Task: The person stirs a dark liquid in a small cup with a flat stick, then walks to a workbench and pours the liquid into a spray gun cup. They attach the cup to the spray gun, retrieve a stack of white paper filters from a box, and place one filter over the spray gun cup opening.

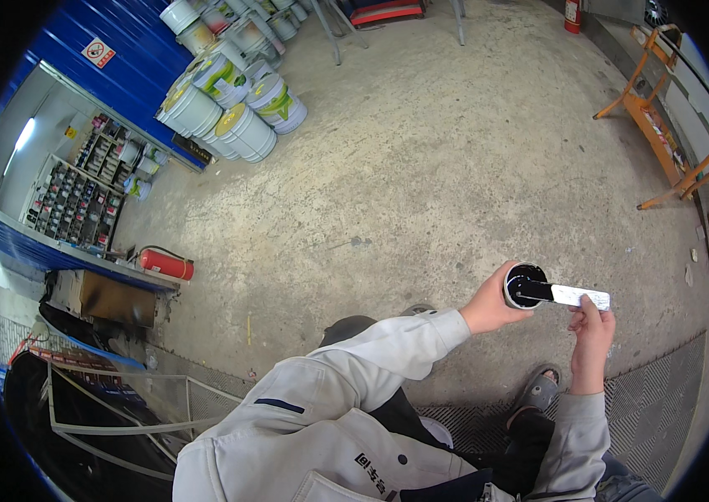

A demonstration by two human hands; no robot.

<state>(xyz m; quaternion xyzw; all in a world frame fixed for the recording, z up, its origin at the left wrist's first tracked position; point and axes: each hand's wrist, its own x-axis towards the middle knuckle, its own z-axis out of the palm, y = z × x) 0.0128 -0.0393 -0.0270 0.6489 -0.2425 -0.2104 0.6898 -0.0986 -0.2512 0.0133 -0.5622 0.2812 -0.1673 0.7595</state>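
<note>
My left hand (490,302) is wrapped round a small cup (508,289) holding glossy black paint (523,276). Between the fingers of my right hand (593,328) is the pale end of a flat stirring stick (573,295). The stick's other end is coated black and reaches over the rim into the cup. Both hands are held out in front of me, above the floor, to the right of my body. How deep the stick goes into the paint cannot be made out.
Stacked paint buckets (247,132) stand at the far left. A red fire extinguisher (166,264) lies near a doorway with shelves of small cans (74,205). At right stands an orange metal stand (654,125). A grey frame (133,428) is at lower left; ribbed matting (651,406) lies near my feet.
</note>
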